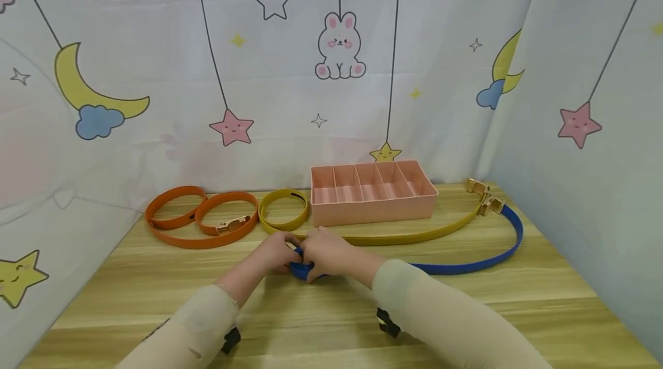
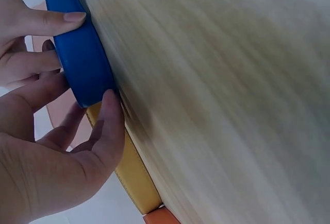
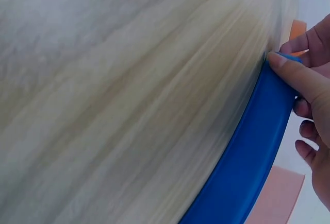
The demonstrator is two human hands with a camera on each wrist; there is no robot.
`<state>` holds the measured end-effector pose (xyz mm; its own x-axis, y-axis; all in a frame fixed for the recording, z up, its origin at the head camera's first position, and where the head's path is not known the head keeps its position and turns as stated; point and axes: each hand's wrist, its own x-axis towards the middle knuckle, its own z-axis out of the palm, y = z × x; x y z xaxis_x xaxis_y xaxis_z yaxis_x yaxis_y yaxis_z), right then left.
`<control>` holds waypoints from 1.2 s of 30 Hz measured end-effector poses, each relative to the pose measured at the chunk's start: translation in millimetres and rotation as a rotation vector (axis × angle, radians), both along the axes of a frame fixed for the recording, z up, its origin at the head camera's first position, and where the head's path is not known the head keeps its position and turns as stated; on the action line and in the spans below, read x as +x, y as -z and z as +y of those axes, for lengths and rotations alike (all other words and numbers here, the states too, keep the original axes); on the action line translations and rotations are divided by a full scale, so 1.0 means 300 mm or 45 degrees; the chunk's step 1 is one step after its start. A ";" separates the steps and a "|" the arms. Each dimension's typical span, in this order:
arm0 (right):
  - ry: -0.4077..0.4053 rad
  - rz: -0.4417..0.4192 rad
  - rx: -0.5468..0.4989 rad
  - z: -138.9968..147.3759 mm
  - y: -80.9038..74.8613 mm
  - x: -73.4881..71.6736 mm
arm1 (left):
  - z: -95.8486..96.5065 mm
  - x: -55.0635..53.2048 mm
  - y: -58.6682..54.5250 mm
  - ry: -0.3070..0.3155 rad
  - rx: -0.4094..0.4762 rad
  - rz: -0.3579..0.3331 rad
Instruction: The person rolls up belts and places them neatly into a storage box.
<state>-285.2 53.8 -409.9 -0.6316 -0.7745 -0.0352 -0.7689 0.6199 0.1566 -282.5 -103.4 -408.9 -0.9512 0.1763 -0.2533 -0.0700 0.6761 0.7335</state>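
Note:
A blue belt point(image 1: 456, 269) is partly rolled into a small coil in front of the pink box, its loose length curving right to a gold-coloured buckle point(image 1: 492, 205). On the coil's left side my left hand point(image 1: 277, 251) pinches the roll between thumb and fingers. My right hand point(image 1: 327, 249) grips the other side, its thumb pressing the outer blue strap point(image 3: 252, 131) in the right wrist view. Seen from the left wrist, the blue roll point(image 2: 85, 54) stands on edge on the table, with both hands around it. Fingers hide much of the coil's inside.
Behind the hands stands a pink box point(image 1: 374, 210) with several compartments. A yellow belt point(image 1: 414, 239), coiled at its left end, runs in front of the box. An orange belt point(image 1: 207, 242) lies looped at the left. Patterned cloth point(image 1: 290, 92) walls the back and sides.

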 end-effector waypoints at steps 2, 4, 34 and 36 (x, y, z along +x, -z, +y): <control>-0.052 0.032 0.014 0.008 0.004 0.001 | -0.002 0.002 0.007 -0.004 0.033 -0.008; -0.100 0.047 0.016 0.015 0.005 0.004 | -0.003 0.005 0.012 -0.003 0.058 -0.017; -0.247 0.075 0.124 0.061 -0.042 -0.016 | -0.019 -0.035 0.032 0.121 0.162 -0.046; -0.227 0.064 0.116 0.058 -0.034 -0.021 | -0.021 -0.032 0.041 0.069 0.228 -0.059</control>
<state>-291.6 71.0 -399.9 -0.4873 -0.8693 -0.0822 -0.8551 0.4560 0.2467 -292.3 -109.8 -421.3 -0.9271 0.2732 -0.2566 -0.0734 0.5391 0.8390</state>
